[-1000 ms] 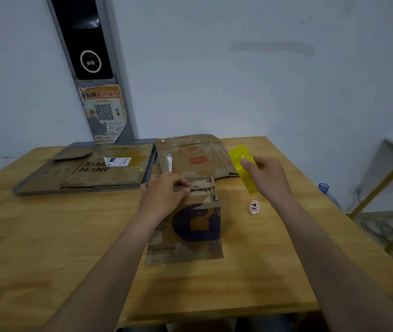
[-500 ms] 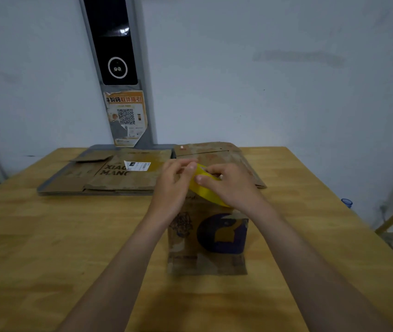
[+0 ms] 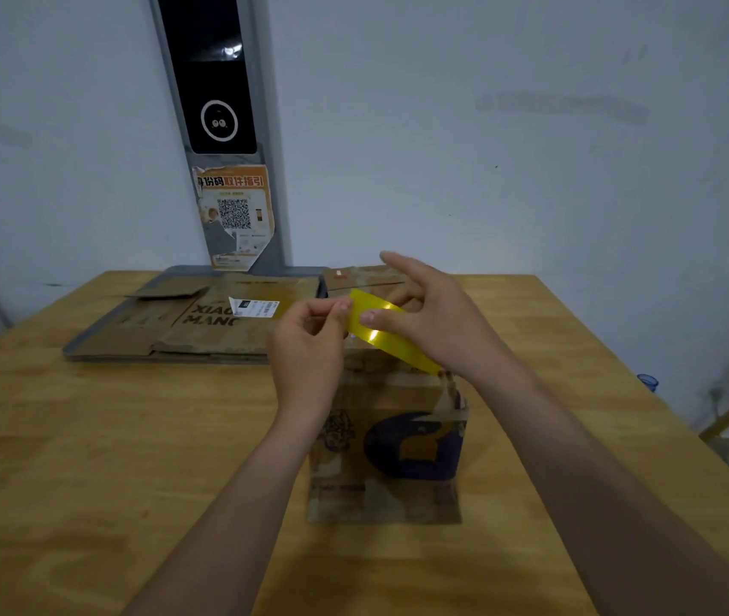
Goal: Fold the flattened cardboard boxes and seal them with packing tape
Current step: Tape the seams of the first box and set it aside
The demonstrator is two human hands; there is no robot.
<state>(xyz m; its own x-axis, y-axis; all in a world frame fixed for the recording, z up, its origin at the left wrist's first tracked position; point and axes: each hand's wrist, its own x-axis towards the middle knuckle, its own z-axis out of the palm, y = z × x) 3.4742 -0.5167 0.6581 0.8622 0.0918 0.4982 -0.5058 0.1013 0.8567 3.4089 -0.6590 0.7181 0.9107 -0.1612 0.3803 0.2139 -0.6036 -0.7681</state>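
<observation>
A small folded cardboard box with a purple print stands upright on the wooden table. Just above its top, a strip of yellow tape stretches between both hands. My left hand pinches the strip's left end between thumb and fingers. My right hand holds the strip from the right, thumb on its top face, the other fingers spread above it. The box top is mostly hidden behind the hands and the strip.
Flattened cardboard boxes lie on a grey tray at the back left. Another flat box lies behind my hands. A grey post with a QR poster stands against the wall. A blue bottle top shows beyond the right edge.
My right hand brought the yellow strip from the right of the box to above its top. My left hand left the box top and took the strip's left end.
</observation>
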